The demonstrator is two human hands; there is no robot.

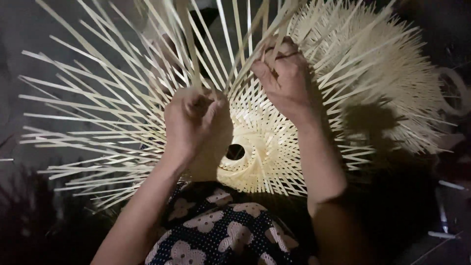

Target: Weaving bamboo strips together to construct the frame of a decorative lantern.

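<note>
**A:** So what's being gripped here? Hard to make out in this light.

**B:** The left hand [196,122] is curled nearly closed, and a few pale bamboo strips [191,54] are pinched between thumb and fingers just above the woven part. The right hand [284,78] is closed tighter, further up, and a small bunch of strips is clamped at the fingertips where they cross. A thin band is worn on one finger.

**A:** And the piece itself?

**B:** A half-woven bamboo basket [265,147] is held tilted between the forearms, just above the lap, with a round hole [235,152] left at the centre of the weave. Loose strip ends are fanned out all around, long ones to the left and top, a denser bristle [392,73] to the right.

**A:** Anything blocking the view?

**B:** Part of the weave is covered by the left wrist. Dark flower-patterned fabric [221,230] is seen below. A pale roll [454,91] is half lost in shadow at the right edge.
</note>
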